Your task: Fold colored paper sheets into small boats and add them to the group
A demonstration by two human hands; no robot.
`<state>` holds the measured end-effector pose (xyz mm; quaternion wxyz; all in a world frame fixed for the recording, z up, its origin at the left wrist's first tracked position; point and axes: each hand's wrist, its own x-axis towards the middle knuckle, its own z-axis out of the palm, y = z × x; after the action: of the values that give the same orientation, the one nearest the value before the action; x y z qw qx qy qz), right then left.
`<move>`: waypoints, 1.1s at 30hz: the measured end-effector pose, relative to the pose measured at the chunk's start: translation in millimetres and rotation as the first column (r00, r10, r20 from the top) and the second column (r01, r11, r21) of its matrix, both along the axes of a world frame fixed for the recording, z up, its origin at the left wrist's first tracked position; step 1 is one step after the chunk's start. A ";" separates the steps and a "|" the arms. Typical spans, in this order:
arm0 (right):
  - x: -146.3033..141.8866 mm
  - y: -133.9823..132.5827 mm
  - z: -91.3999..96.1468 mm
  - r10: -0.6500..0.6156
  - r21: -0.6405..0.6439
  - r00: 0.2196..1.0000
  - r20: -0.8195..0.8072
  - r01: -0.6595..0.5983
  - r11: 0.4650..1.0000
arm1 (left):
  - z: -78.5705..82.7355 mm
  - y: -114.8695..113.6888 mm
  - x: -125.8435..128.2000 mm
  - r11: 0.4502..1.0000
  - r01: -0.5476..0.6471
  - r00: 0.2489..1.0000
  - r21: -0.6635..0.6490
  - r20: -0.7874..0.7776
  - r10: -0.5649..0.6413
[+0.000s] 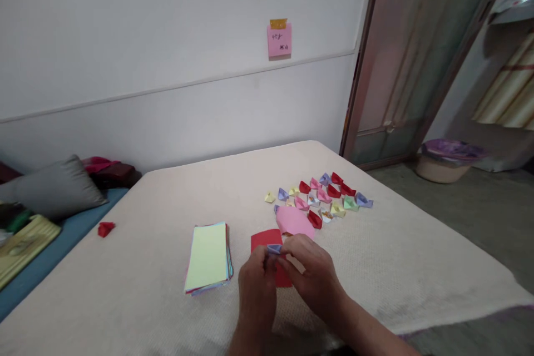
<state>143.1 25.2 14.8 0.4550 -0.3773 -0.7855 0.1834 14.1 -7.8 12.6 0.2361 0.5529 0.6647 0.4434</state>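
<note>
My left hand (255, 283) and my right hand (314, 275) meet just above the table, fingers pinched together on a small lilac folded paper piece (274, 248). Under the hands lies a red paper sheet (265, 240), and beyond it a pink paper sheet (294, 221). A stack of coloured paper sheets (207, 256), pale yellow on top, lies to the left of my left hand. Several small folded paper shapes (325, 194) in red, pink, lilac, yellow and green are spread out further back on the right.
The table has a cream cloth (167, 222). A lone red folded piece (105, 228) lies near the table's left edge. A grey cushion (54, 189) rests on the blue bench at left. A pink note (279, 40) hangs on the wall. A basin (446, 160) stands on the floor by the door.
</note>
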 end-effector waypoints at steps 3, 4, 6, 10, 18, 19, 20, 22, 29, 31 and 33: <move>-1.0 2.0 1.0 0.014 -0.141 0.998 -0.059 -0.023 0.990 | -1.4 0.6 -1.3 0.999 0.027 1.000 0.020 0.003 -0.027; -1.0 3.5 1.7 0.029 -0.197 0.995 -0.094 -0.047 0.979 | -1.5 0.7 -1.5 0.999 0.035 0.999 0.025 0.007 -0.035; -0.1 7.3 3.2 0.066 -0.308 0.978 -0.197 -0.126 0.943 | -0.3 0.4 -1.4 0.999 0.038 0.999 0.036 0.025 -0.039; 3.4 14.4 4.6 0.060 -0.551 0.878 -0.474 -0.350 0.758 | 8.0 -1.2 -2.1 0.995 0.082 0.985 0.065 0.145 -0.090; 6.9 14.8 4.8 0.016 -0.641 0.696 -0.717 -0.669 0.376 | 12.9 1.9 -7.9 0.974 0.228 0.616 0.005 0.774 -0.148; 6.8 14.7 4.5 0.017 -0.636 0.687 -0.727 -0.682 0.360 | 12.1 2.3 -8.0 0.967 0.256 0.559 0.004 0.815 -0.152; 6.7 14.7 4.3 0.016 -0.632 0.678 -0.735 -0.692 0.348 | 11.5 2.5 -7.9 0.959 0.284 0.519 0.007 0.840 -0.160; 6.8 14.8 4.2 0.009 -0.630 0.669 -0.743 -0.704 0.329 | 11.4 2.3 -8.0 0.942 0.334 0.471 0.021 0.863 -0.186; 5.9 14.6 3.9 -0.024 -0.626 0.645 -0.763 -0.730 0.275 | 10.5 0.6 -12.9 0.925 0.380 0.379 0.012 0.910 -0.168; 5.2 14.9 2.6 -0.040 -0.618 0.632 -0.774 -0.741 0.262 | 7.6 2.1 -14.6 0.926 0.378 0.341 -0.017 0.932 -0.122; 4.8 15.4 0.8 -0.057 -0.621 0.628 -0.776 -0.746 0.242 | 4.9 4.2 -15.6 0.925 0.376 0.318 -0.051 0.945 -0.077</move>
<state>147.8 40.6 15.6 0.3408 -0.2651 -0.3797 0.8182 -1.5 -3.6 17.5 0.7014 0.2543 0.3788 0.5476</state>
